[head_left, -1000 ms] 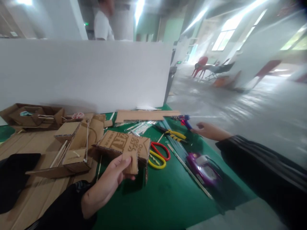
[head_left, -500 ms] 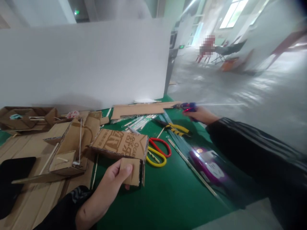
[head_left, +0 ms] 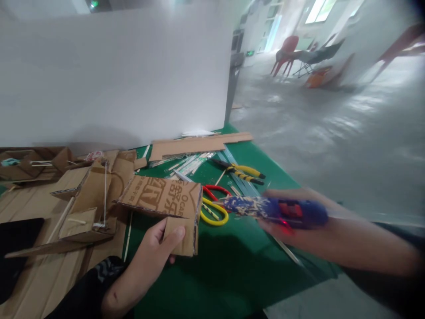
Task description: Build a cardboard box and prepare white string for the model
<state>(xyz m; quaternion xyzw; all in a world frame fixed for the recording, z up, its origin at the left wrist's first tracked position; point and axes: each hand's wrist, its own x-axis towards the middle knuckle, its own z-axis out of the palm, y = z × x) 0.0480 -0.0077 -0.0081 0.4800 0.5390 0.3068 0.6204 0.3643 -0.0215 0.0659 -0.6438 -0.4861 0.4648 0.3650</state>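
Note:
My left hand [head_left: 151, 252] is closed on a small cardboard flap [head_left: 174, 227], thumb on its front face. The flap is at the near right end of a printed cardboard box [head_left: 166, 195]; I cannot tell whether the two are joined. In my right hand [head_left: 308, 241], blurred by motion, is a blue hot glue gun [head_left: 272, 209] with a glowing red light. Its crusted nozzle end points left, toward the box, and is apart from it. Scissors with red and yellow handles [head_left: 214, 215] lie between the box and the glue gun.
Yellow-and-black pliers [head_left: 245, 173], thin sticks [head_left: 195, 165] and a cardboard strip [head_left: 195, 146] lie farther back on the green table [head_left: 215, 279]. At left stand a cardboard construction [head_left: 89, 195] and a black flat object [head_left: 16, 252]. A white panel [head_left: 116, 75] rises behind.
My right hand has brought the glue gun from the table's far right edge nearer to me, beside the scissors. My left hand still holds the cardboard flap. The view has shifted slightly.

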